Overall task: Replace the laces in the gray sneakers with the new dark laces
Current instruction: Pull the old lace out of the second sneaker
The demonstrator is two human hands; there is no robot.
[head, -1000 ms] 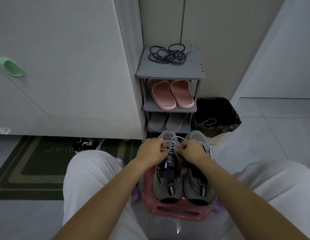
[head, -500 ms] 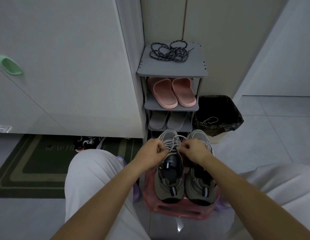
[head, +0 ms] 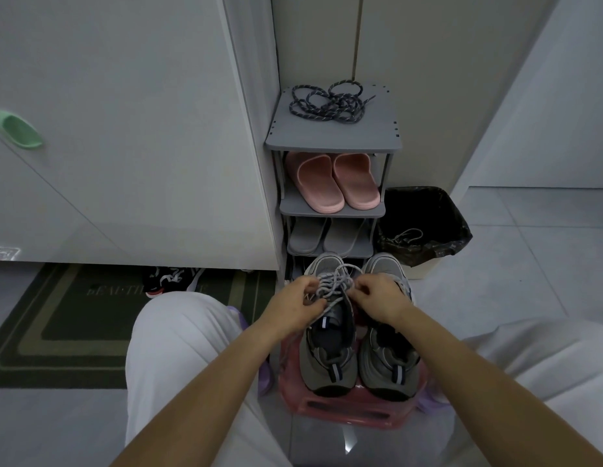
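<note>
Head view looks down between two knees in white trousers (head: 178,348) at a pair of gray sneakers standing side by side on a pink stool (head: 344,409), heels toward the person and toes toward a gray shoe rack (head: 334,139); the left sneaker (head: 330,362) carries pale gray laces (head: 334,281), bunched loose over its upper eyelets; the left hand (head: 295,310) has its fingers curled and pinches a strand of these laces at the sneaker's left edge, with one loose end trailing down past the wrist; the right hand (head: 377,299) is curled in the same way and pinches the laces from the other side, its knuckles lying over the front of the right sneaker (head: 387,365); whether that sneaker is laced I cannot tell, since the hand covers the place.

New dark laces (head: 330,104) lie in a loose tangle on the top shelf of the rack, well apart from both hands; pink slippers (head: 334,183) sit on the shelf below, and gray slippers (head: 327,235) on the one beneath that; just right of the rack stands a bin (head: 425,210) lined with a black bag, and a pale lace (head: 404,235) lies inside it.

Left of the rack rises a white cabinet with a green handle (head: 17,129); a dark striped mat (head: 57,325) lies on the floor under its edge, and a black-and-white shoe (head: 168,281) rests on the mat's far side.
</note>
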